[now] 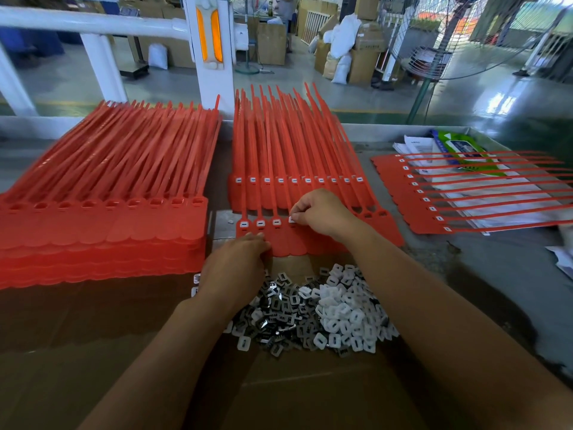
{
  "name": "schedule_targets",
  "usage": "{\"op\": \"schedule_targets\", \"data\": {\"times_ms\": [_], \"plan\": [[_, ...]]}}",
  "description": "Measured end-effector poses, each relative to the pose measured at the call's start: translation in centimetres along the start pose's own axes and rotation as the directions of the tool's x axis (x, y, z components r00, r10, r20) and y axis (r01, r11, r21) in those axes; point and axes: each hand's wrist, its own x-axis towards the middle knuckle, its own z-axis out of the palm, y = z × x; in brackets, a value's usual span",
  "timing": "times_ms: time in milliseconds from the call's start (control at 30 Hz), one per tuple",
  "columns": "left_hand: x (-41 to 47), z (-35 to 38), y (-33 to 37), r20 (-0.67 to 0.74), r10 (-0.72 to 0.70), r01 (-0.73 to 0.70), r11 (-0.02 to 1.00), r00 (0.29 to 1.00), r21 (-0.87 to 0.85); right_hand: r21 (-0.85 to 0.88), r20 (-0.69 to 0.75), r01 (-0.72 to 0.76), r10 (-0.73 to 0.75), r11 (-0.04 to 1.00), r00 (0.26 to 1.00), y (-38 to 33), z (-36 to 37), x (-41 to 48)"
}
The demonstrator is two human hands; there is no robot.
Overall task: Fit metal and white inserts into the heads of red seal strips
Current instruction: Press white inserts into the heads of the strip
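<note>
Red seal strips (288, 243) lie on the counter (465, 259) just far of the insert pile (310, 308), left hand (235, 265) pressing them flat, right hand (322, 212) pinching a white insert (292, 219) at the fourth head, where a tilted insert may jam.

Flat red seal strips (290, 243), some heads filled, beside heaped metal inserts (279, 308) and white inserts (344, 305).

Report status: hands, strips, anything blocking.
Left hand rests on front strip sheet. Right hand pinches white insert at fourth head; three heads fitted. Nothing in the way.
</note>
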Motion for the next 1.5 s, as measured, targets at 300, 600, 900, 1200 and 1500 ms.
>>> {"op": "schedule_targets", "data": {"times_ms": [300,600,900,1200,1500], "plan": [[0.0,0.1,-0.1,-0.005,0.000,0.000,1.000,1.000,-0.003,0.044,0.037,-0.044,0.043,0.998,0.998,-0.2,-0.3,0.0],[0.0,0.1,-0.2,-0.011,0.004,-0.004,1.000,1.000,-0.003,-0.091,-0.041,0.035,-0.038,0.995,0.998,0.1,0.7,0.0],[0.0,0.2,-0.2,-0.012,0.005,-0.005,1.000,1.000,0.001,-0.118,-0.054,-0.071,0.065,0.991,0.996,-0.8,0.5,1.0],[0.0,0.1,-0.2,-0.014,0.011,-0.011,1.000,1.000,0.015,-0.058,-0.063,0.010,-0.013,0.998,0.998,0.2,0.5,0.3],[0.1,0.2,-0.2,-0.006,0.001,-0.001,1.000,1.000,0.011,-0.069,0.039,0.098,-0.095,0.993,0.995,0.8,-2.3,-3.4]]}}
